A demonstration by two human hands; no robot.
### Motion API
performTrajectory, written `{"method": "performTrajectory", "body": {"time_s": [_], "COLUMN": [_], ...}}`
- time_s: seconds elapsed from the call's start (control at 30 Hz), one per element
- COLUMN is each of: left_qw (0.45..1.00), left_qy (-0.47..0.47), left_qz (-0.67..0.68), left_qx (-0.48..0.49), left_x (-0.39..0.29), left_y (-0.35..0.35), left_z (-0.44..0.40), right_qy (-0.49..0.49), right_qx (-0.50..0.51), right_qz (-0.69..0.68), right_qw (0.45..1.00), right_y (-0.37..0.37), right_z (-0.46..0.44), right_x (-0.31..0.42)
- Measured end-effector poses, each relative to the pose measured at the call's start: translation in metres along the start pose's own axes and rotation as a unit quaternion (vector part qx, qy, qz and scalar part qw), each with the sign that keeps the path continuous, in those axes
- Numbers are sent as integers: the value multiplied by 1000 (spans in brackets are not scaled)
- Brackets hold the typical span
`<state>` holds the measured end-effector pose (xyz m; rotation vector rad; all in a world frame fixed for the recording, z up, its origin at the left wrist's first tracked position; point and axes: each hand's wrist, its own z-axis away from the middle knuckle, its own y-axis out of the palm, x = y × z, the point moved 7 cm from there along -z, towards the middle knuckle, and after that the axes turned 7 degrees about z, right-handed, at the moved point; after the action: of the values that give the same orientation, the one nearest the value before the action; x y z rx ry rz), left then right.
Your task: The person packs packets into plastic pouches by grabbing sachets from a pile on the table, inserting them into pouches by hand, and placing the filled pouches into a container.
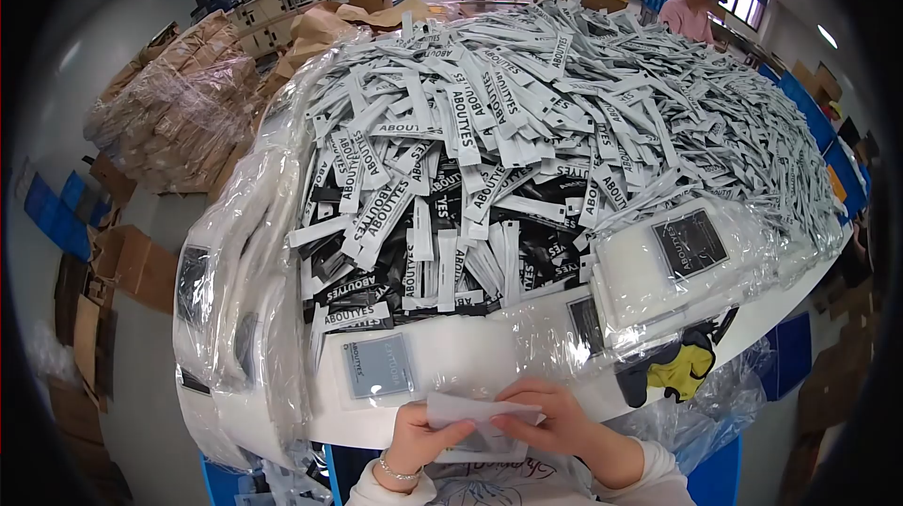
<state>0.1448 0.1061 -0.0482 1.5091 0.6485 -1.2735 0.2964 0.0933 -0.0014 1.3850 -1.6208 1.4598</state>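
Close to my body, both hands grip a whitish translucent plastic pouch [458,406] at the table's front edge. My left hand [419,438], a bracelet on its wrist, pinches one side with the thumb on top. The other side is between the thumb and fingers of my right hand [550,419]. Just beyond them lies a flat frosted pouch with a grey ABOUTYES label [378,365]. A big heap of white stick packets [461,120] covers most of the table, with black stick packets [362,285] mixed in at the near side.
Stacks of clear plastic pouches line the left edge [240,318] and the right front [677,257]. Yellow-and-black work gloves [679,370] lie at the front right. A wrapped pallet of brown bundles [179,106] stands left. Another person [689,15] is at the far right.
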Motion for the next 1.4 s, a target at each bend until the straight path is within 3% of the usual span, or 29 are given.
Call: {"method": "performTrajectory", "body": {"time_s": [0.07, 0.17, 0.27, 0.37, 0.43, 0.47, 0.57, 0.6, 0.63, 0.67, 0.7, 0.73, 0.8, 0.83, 0.9, 0.93, 0.97, 1.03, 1.1, 1.17, 1.23, 1.27, 1.3, 1.4], "left_qw": [998, 995, 993, 990, 985, 978, 957, 902, 825, 808, 798, 763, 606, 546, 576, 635, 702, 847, 937, 936, 866, 818, 761, 747], "left_qy": [3, 63, 85, 53, -32, -61, -189, -329, -464, -471, -449, -426, -402, -389, -358, -337, -318, -386, -162, -116, 132, 164, 196, 186], "left_qz": [-56, -33, -56, -102, -155, -182, -214, -246, -261, -277, -316, -411, -645, -705, -707, -673, -621, -354, -310, -321, -478, -551, -619, -638], "left_qx": [-43, -76, -59, -84, -65, -79, -62, -132, -192, -220, -249, -259, -234, -229, -201, -172, -141, -90, 16, 82, 68, 26, -18, 2], "left_x": [-1, -6, -11, -6, 11, 13, -14, -15, -19, -21, -16, -8, 22, 38, 65, 69, 72, 32, 7, 20, 2, -8, -15, 8], "left_y": [-3, -9, -20, -29, -51, -64, -86, -108, -127, -149, -178, -212, -260, -271, -267, -250, -231, -146, -95, -86, -68, -55, -46, -50], "left_z": [3, 14, 20, 34, 54, 66, 112, 137, 167, 185, 204, 218, 240, 248, 247, 238, 223, 168, 118, 90, 49, 27, 12, -1], "right_qy": [12, -6, -36, -57, -86, -125, -87, -2, -39, 111, 105, 231, 224, 197, 141, 204, 180, 70, 19, 21, 80, 173, 144, 85], "right_qx": [-11, -32, -8, 33, 52, 110, 182, 165, 67, 82, 7, -45, -78, -113, -185, -200, -249, -348, -261, -169, -78, -9, -31, -82], "right_qz": [-7, -9, 11, 51, 76, 135, 120, 163, 245, 350, 428, 457, 524, 484, 402, 285, 267, 70, 322, 522, 663, 660, 669, 692], "right_qw": [1000, 999, 999, 997, 992, 977, 972, 973, 966, 927, 898, 858, 818, 845, 886, 915, 914, 932, 910, 836, 740, 731, 729, 712], "right_y": [2, 14, 25, 36, 54, 75, 58, 47, 21, -8, -36, -55, -61, -61, -68, -78, -88, -105, -106, -94, -73, -69, -67, -66], "right_z": [2, 5, -1, -9, -9, -2, -27, -37, -63, -84, -103, -115, -132, -132, -130, -125, -121, -110, -109, -110, -108, -112, -113, -119], "right_x": [-3, -6, -8, -6, -8, -15, 4, -29, -30, -52, -58, -89, -111, -112, -111, -99, -82, -53, -48, -60, -84, -100, -100, -109]}}
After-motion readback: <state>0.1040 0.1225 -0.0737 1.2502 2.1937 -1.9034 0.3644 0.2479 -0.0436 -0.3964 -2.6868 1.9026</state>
